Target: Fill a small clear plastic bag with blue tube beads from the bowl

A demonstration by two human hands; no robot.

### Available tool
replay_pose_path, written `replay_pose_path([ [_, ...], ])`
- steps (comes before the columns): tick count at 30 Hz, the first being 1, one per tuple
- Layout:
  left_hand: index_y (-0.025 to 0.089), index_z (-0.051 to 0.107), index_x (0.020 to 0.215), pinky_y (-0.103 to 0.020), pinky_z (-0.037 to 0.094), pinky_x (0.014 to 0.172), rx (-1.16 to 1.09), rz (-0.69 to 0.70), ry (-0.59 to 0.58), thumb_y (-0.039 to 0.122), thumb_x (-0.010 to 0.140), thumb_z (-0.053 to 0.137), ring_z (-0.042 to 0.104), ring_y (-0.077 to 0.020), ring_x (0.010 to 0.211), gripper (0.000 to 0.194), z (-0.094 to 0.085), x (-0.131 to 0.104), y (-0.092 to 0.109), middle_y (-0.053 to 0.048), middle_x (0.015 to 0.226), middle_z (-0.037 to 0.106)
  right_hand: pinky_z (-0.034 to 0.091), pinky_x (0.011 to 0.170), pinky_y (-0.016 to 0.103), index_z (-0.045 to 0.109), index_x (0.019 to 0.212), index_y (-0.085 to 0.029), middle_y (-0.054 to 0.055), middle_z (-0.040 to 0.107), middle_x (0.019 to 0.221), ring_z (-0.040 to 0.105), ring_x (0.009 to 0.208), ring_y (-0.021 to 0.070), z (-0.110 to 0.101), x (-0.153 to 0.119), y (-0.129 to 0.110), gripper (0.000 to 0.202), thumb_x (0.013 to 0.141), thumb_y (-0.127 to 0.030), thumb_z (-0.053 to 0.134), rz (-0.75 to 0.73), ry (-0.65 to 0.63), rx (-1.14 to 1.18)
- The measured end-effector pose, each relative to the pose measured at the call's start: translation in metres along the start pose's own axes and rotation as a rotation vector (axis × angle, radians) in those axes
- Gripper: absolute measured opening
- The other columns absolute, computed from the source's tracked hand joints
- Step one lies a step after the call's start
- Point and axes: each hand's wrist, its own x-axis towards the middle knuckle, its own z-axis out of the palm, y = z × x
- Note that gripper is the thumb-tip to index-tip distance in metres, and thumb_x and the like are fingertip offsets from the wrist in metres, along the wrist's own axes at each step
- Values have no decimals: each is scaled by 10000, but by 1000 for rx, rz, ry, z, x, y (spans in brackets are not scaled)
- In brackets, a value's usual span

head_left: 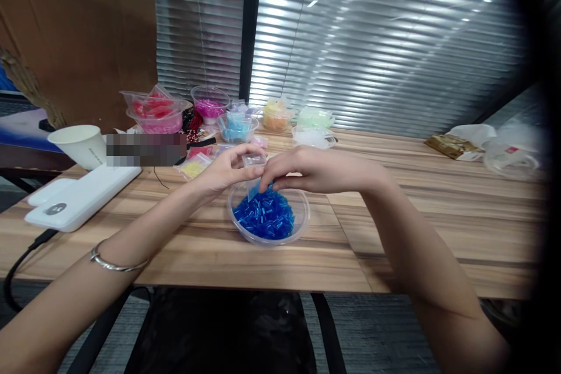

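A small clear plastic bag [253, 160] is held up between my hands, above a round clear plastic bowl [303, 223]. Short glossy blue tube pieces [265, 216] fill much of that bowl. From the left, my left hand [225, 170] grips the bag between thumb and fingers. Coming in from the right, my right hand [302, 169] is bent downward, its fingertips pinched together at the bag's lower side, just over the blue pieces. Whether a blue piece is also between those fingertips is hidden. On my left wrist is a silver bangle [116, 264].
Behind my hands stand tubs of red and pink pieces [153, 114], magenta pieces [209, 106] and light blue pieces [238, 127]. Small flat bags [195, 168] lie nearer. At left are a paper cup [81, 145] and a white device [83, 198]; plastic packaging [511, 149] sits far right.
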Motion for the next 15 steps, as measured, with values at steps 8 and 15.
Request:
replay_pose_path([
  [8, 176, 624, 1068, -263, 426, 795, 32, -55, -85, 416, 708, 800, 555, -179, 952, 468, -2, -1, 0, -49, 1032, 598, 487, 786, 266, 697, 1091, -189, 47, 709, 1021, 637, 903, 133, -10, -7, -2, 209, 946, -179, 547, -56, 129, 16],
  [15, 159, 607, 985, -277, 447, 822, 106, -43, -145, 399, 669, 825, 565, -187, 949, 453, -1, -1, 3, -48, 1006, 600, 494, 831, 275, 702, 1063, -186, 49, 706, 1055, 637, 961, 136, -10, -8, -4, 193, 945, -170, 549, -95, 205, 26],
])
